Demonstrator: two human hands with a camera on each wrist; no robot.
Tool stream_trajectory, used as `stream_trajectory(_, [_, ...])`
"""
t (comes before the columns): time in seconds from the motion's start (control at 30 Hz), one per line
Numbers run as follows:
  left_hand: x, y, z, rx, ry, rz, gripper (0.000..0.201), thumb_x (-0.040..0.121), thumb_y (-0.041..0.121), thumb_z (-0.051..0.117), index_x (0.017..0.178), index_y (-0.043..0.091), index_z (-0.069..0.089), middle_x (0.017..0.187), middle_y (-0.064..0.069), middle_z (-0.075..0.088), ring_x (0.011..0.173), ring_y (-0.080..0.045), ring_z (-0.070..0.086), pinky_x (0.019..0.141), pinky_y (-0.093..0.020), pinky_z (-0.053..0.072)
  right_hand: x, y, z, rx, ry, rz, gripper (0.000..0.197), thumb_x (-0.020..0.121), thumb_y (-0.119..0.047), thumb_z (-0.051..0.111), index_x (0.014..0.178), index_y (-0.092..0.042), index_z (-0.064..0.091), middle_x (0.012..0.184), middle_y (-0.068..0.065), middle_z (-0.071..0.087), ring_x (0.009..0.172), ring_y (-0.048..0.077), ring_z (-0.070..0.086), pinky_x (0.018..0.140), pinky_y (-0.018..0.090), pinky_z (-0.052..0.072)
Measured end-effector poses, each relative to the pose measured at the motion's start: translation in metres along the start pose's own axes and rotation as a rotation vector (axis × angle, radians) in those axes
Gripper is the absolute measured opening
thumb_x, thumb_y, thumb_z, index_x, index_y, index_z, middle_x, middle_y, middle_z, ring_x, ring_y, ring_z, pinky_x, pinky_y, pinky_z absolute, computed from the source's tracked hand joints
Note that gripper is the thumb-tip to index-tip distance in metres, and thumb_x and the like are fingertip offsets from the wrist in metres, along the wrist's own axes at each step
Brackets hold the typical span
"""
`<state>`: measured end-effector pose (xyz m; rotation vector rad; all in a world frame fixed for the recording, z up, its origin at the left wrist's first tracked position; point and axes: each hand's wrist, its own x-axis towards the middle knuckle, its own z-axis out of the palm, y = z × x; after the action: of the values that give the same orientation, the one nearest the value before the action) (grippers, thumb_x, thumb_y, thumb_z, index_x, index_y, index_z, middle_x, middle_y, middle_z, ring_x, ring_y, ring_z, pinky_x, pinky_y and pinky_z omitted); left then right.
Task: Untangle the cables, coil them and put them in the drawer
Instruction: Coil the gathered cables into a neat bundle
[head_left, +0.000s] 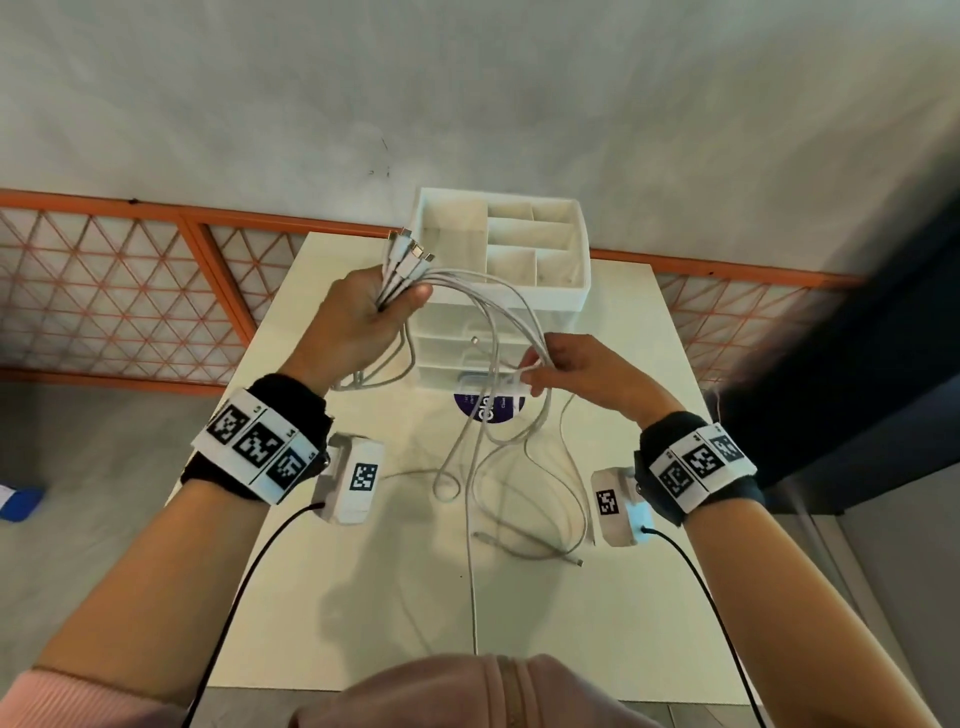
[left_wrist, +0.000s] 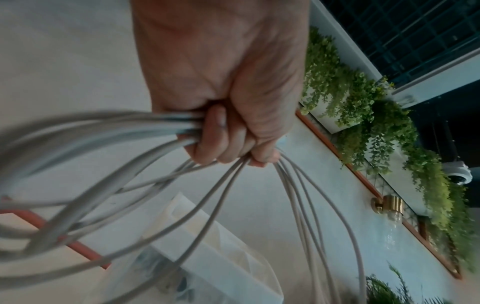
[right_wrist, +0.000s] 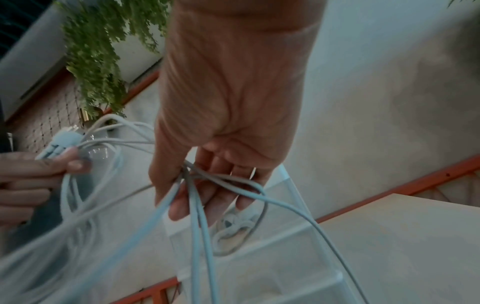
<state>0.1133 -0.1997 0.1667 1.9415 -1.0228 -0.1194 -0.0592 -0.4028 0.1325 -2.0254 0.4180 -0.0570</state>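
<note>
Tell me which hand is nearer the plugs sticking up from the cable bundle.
Left. The left hand grips the cables just below the plugs, which fan out above it. The right hand holds the strands lower down, off to the plugs' right, in front of the drawers.

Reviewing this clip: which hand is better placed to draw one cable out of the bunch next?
Probably the right hand: its fingers only loosely hook the cables mid-length. The left hand grips the plug ends in a fist and serves as anchor.
</note>
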Motion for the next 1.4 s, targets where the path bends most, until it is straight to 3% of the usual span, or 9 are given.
stream_trajectory(0.17, [0.003,-0.008,-0.007,-0.036,0.164,0.004,0.035,0.094,0.035,0.053,0.060,0.029,0.045,0.054,0.007,0.036,0.046,-0.004,0.038,0.052,-0.026,0.028,0.006,0.027,-0.003,-0.247,0.031,0.020,0.021,0.082,-0.012,0.071,0.100,-0.004,0.064,0.085,-0.013,0.065,0.076,-0.006,0.062,0.074,0.013,0.044])
stream_trajectory(0.3, [0.002,-0.010,-0.010,-0.054,0.257,0.023,0.018,0.093,0.037,0.051,0.082,0.024,0.055,0.059,0.006,0.041,0.056,-0.006,0.041,0.061,-0.029,0.034,0.004,0.049,-0.001,-0.352,0.148,0.085,0.025,0.082,-0.014,0.070,0.105,-0.010,0.059,0.100,0.002,0.059,0.084,0.016,0.055,0.071,0.019,0.037])
stream_trajectory(0.43, [0.003,-0.013,-0.008,-0.054,0.299,0.011,0.030,0.092,0.041,0.049,0.091,0.014,0.063,0.067,-0.007,0.050,0.063,-0.016,0.045,0.063,-0.031,0.037,-0.002,0.052,0.006,-0.122,0.159,0.122,0.037,0.078,-0.027,0.075,0.109,-0.020,0.055,0.091,-0.005,0.051,0.068,0.004,0.045,0.065,0.017,0.035])
stream_trajectory(0.57, [0.004,-0.015,-0.010,-0.077,0.316,-0.005,0.030,0.092,0.039,0.050,0.099,0.014,0.065,0.069,0.002,0.053,0.064,-0.010,0.047,0.066,-0.028,0.037,-0.015,0.059,0.007,0.090,0.237,0.053,0.028,0.099,-0.032,0.041,0.108,-0.018,0.065,0.083,-0.006,0.054,0.069,0.000,0.046,0.067,0.015,0.037])
stream_trajectory(0.8, [0.002,-0.006,-0.006,-0.140,0.384,0.021,0.028,0.095,0.032,0.051,0.104,0.010,0.064,0.075,0.006,0.056,0.067,0.000,0.051,0.066,-0.016,0.041,-0.005,0.083,0.016,-0.193,0.232,0.180,0.025,0.096,-0.014,0.048,0.078,-0.016,0.066,0.073,-0.008,0.052,0.067,0.011,0.045,0.059,0.018,0.033])
stream_trajectory(0.97, [0.003,-0.004,-0.006,-0.183,0.427,0.029,0.026,0.093,0.036,0.050,0.097,0.013,0.063,0.074,-0.002,0.056,0.069,-0.011,0.051,0.067,-0.027,0.042,0.003,0.100,0.026,-0.509,0.059,0.347,0.035,0.096,-0.026,0.048,0.063,-0.023,0.061,0.067,-0.007,0.049,0.087,0.027,0.055,0.085,0.040,0.041])
stream_trajectory(1.1, [-0.003,0.003,0.006,-0.110,0.342,0.064,0.029,0.094,0.030,0.052,0.108,0.009,0.067,0.079,0.004,0.060,0.071,-0.009,0.053,0.068,-0.023,0.043,0.009,0.079,0.023,-0.585,0.076,0.309,0.021,0.093,-0.028,0.054,0.100,-0.016,0.071,0.104,0.003,0.058,0.107,0.022,0.053,0.102,0.042,0.035])
stream_trajectory(1.2, [-0.008,0.010,0.019,-0.073,0.316,0.091,0.028,0.094,0.024,0.055,0.113,0.008,0.066,0.089,0.005,0.061,0.079,0.001,0.054,0.066,0.000,0.036,0.019,0.051,0.018,-0.427,0.230,0.158,0.024,0.096,-0.021,0.049,0.106,-0.011,0.068,0.117,0.012,0.065,0.108,0.027,0.058,0.096,0.037,0.041])
stream_trajectory(1.4, [-0.010,0.019,0.034,-0.081,0.252,0.069,0.024,0.094,0.026,0.055,0.103,0.009,0.068,0.071,-0.008,0.058,0.061,-0.005,0.050,0.055,-0.006,0.034,0.012,-0.048,0.017,0.252,0.085,-0.136,0.075,0.089,-0.064,0.008,0.123,-0.022,0.060,0.113,-0.002,0.070,0.114,0.010,0.061,0.107,0.031,0.036])
